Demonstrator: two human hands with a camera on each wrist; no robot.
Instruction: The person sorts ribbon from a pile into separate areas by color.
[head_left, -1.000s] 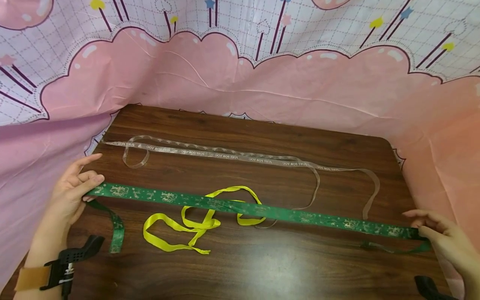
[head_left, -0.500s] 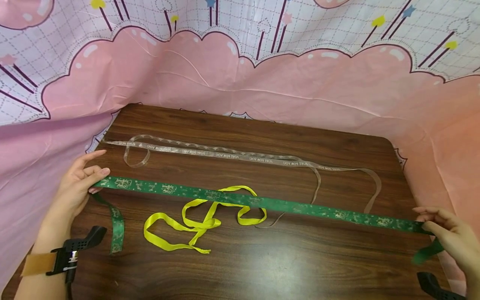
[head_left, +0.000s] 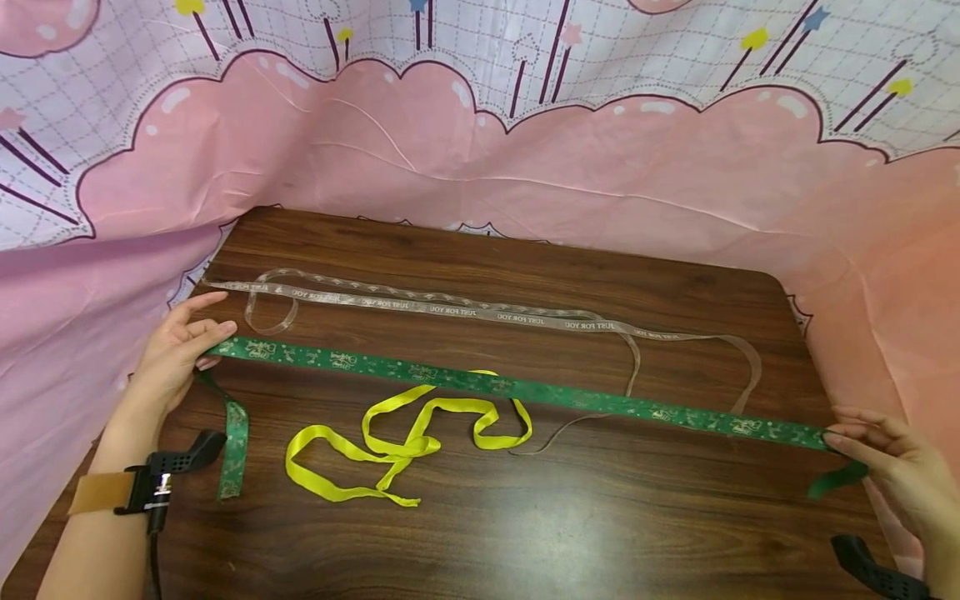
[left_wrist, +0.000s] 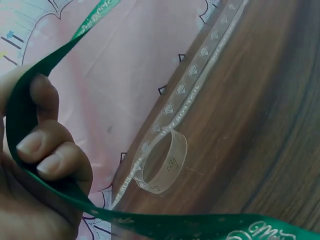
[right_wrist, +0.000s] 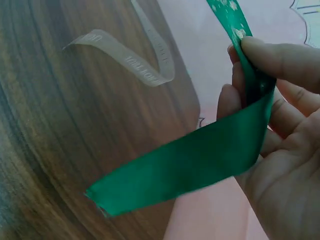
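A green ribbon [head_left: 540, 392] with pale gold print is stretched straight between both hands, above the table. Near its left end my left hand [head_left: 180, 342] pinches it, and a short tail [head_left: 236, 442] hangs down below. At the other side my right hand [head_left: 885, 450] pinches the ribbon between thumb and fingers; in the right wrist view the loose end [right_wrist: 175, 167] droops past the palm. Beneath the green band a yellow ribbon [head_left: 322, 487] lies in loose loops, partly covered by it. Farther back rests a sheer whitish ribbon [head_left: 450, 311] printed "JUST FOR YOU", with a curl at its left.
The dark wooden table [head_left: 600, 533] has a rounded far right corner. A pink and white patterned cloth [head_left: 450, 133] hangs around its back and sides. Black wrist camera mounts [head_left: 187, 454] sit on the forearms.
Both hands have moved the taut green ribbon away from me, toward the sheer ribbon; the left hand has also shifted right. The yellow and sheer ribbons have stayed put.
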